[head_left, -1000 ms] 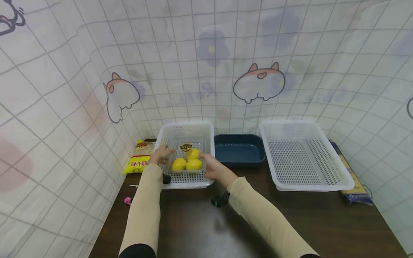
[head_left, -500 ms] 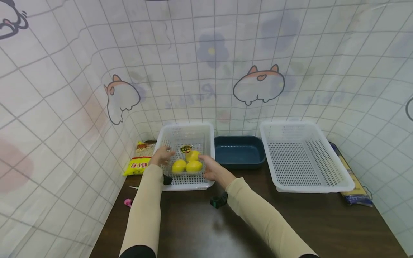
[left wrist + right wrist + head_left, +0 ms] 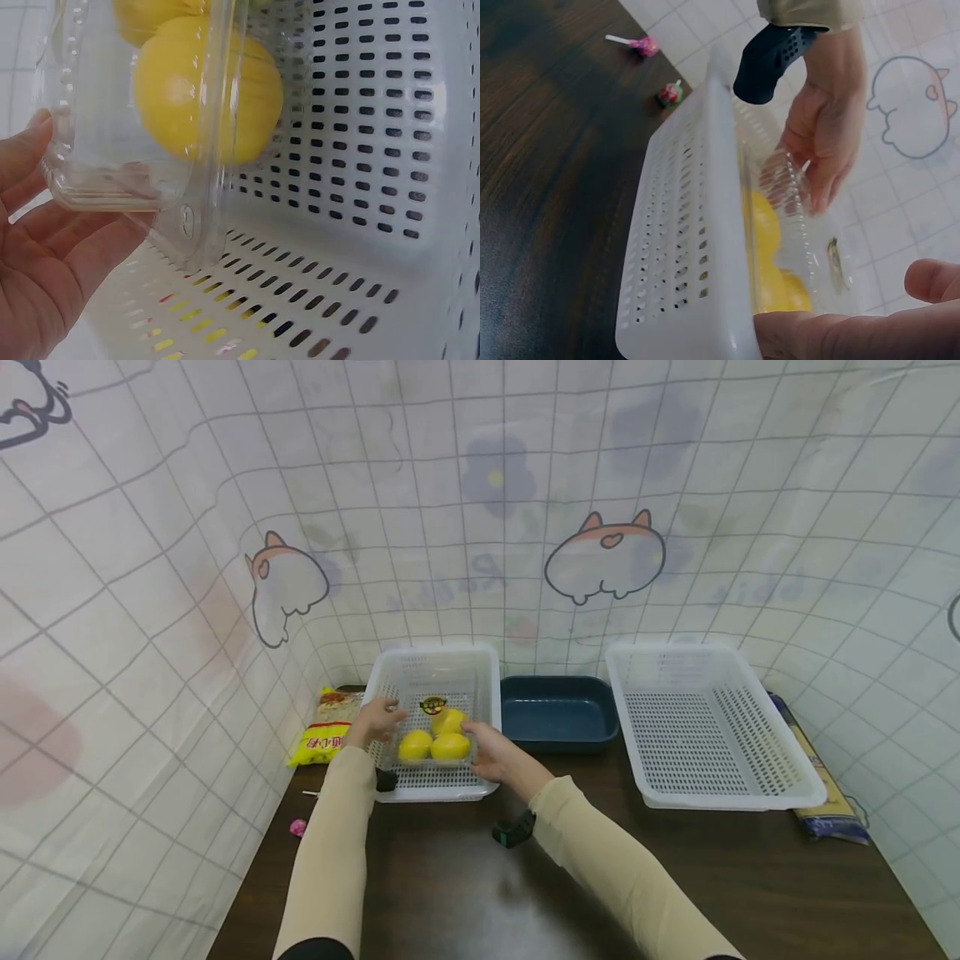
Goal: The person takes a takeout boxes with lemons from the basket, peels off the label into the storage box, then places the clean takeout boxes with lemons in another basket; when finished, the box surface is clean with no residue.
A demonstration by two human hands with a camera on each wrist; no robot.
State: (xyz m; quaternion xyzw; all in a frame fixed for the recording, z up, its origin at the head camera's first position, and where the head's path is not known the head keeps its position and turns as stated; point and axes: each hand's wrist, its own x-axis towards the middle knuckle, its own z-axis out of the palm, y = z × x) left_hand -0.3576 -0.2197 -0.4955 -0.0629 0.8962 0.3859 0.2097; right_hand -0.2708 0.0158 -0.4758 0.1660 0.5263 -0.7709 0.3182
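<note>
A clear plastic clamshell box (image 3: 435,764) with three yellow fruits that look like lemons (image 3: 450,747) sits within the left white basket (image 3: 438,794). My left hand (image 3: 375,722) holds its left side; in the left wrist view that hand (image 3: 52,255) has the thumb on the box wall and fingers behind the corner. At the opposite side is my right hand (image 3: 504,757), gripping the box's right edge. The right wrist view shows a finger of the right hand (image 3: 855,330) along the box side, mostly cropped, and lemons (image 3: 765,225) through the plastic.
A dark blue dish (image 3: 558,745) stands between the left basket and a second white basket (image 3: 731,798). A yellow food bag (image 3: 318,743) lies far left; another packet (image 3: 828,814) lies far right. Lollipops (image 3: 643,46) lie on the dark table (image 3: 450,893). A patterned curtain surrounds the table.
</note>
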